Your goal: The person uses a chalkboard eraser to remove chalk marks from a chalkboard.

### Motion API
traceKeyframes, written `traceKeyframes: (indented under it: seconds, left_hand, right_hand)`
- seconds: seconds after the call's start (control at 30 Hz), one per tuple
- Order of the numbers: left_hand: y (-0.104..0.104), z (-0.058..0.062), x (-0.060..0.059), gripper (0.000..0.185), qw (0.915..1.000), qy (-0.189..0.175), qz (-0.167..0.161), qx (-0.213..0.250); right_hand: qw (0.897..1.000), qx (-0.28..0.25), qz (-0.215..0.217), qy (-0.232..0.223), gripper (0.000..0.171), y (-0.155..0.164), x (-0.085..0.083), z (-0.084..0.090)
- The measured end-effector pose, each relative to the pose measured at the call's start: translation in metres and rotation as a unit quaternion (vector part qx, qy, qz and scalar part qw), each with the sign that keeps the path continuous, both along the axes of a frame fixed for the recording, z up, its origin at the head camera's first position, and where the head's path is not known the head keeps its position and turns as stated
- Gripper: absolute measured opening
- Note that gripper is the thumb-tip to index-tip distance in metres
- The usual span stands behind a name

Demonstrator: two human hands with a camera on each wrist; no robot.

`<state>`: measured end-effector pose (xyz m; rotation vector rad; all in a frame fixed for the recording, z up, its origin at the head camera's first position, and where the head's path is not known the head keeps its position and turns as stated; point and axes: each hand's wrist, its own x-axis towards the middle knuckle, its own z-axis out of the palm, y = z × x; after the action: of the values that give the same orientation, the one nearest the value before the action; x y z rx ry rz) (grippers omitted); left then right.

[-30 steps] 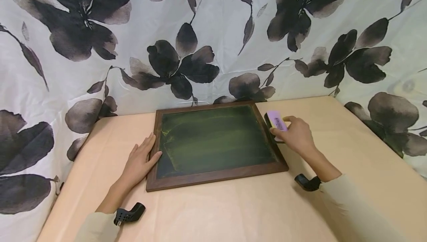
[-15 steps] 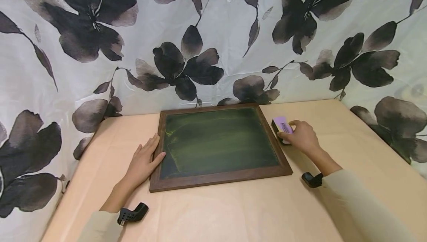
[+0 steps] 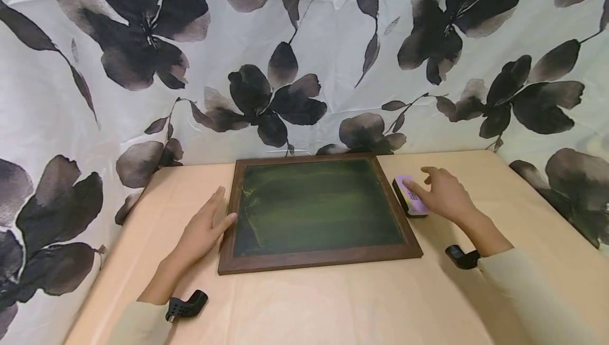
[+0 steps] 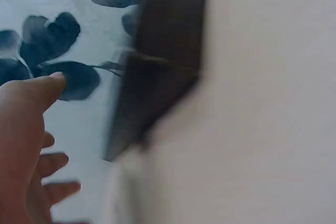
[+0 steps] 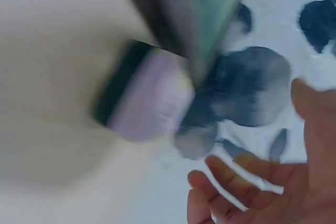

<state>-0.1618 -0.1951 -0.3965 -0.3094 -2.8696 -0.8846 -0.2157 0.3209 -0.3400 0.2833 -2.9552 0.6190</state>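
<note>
A chalkboard (image 3: 319, 207) in a brown wooden frame lies on the table, with faint yellow-green chalk smears on its dark surface. Just right of its frame rests a purple and black chalkboard eraser (image 3: 416, 205). My right hand (image 3: 444, 194) is over the eraser's right side, fingers and thumb spread. In the right wrist view, a gap shows between that hand (image 5: 262, 187) and the blurred eraser (image 5: 149, 98). Beside the board's left edge is my left hand (image 3: 202, 231), its fingers extended; the left wrist view shows its fingers away from the frame (image 4: 168, 40).
A pale peach cloth covers the table (image 3: 323, 308). Behind it hangs a white curtain (image 3: 190, 139) printed with dark flowers, meeting the table's back edge. Black wrist cameras (image 3: 187, 305) sit on both wrists, below beige sleeves (image 3: 142, 324).
My right hand set the eraser down on the table right of the board and let go of it. My left hand has come away from the board's left frame. The head view shifted slightly.
</note>
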Motion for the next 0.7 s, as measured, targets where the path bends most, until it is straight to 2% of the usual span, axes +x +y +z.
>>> traceKeyframes:
  seconds: [0.07, 0.17, 0.23, 0.3, 0.43, 0.7]
  left_hand:
    - [-0.003, 0.014, 0.000, 0.077, 0.9993, 0.024, 0.023, -0.017]
    - [-0.008, 0.034, -0.005, 0.077, 0.9936, 0.067, 0.048, -0.078]
    - [-0.011, 0.043, -0.010, 0.080, 0.9883, 0.076, 0.049, -0.123]
    - [-0.014, 0.049, -0.014, 0.083, 0.9836, 0.069, 0.043, -0.161]
    - [-0.016, 0.052, -0.019, 0.087, 0.9782, 0.041, 0.024, -0.202]
    - [-0.015, 0.048, -0.021, 0.089, 0.9799, 0.024, 0.007, -0.198]
  right_hand:
    - [0.999, -0.006, 0.031, 0.025, 0.074, -0.005, 0.000, 0.011]
    - [0.995, -0.014, 0.081, 0.051, 0.068, -0.012, 0.000, 0.023]
    - [0.993, -0.011, 0.105, 0.053, 0.069, -0.017, 0.001, 0.026]
    - [0.991, -0.001, 0.122, 0.048, 0.074, -0.021, 0.001, 0.026]
    - [0.991, 0.028, 0.131, 0.026, 0.082, -0.028, 0.002, 0.026]
    - [0.991, 0.070, 0.114, 0.002, 0.089, -0.033, 0.006, 0.025]
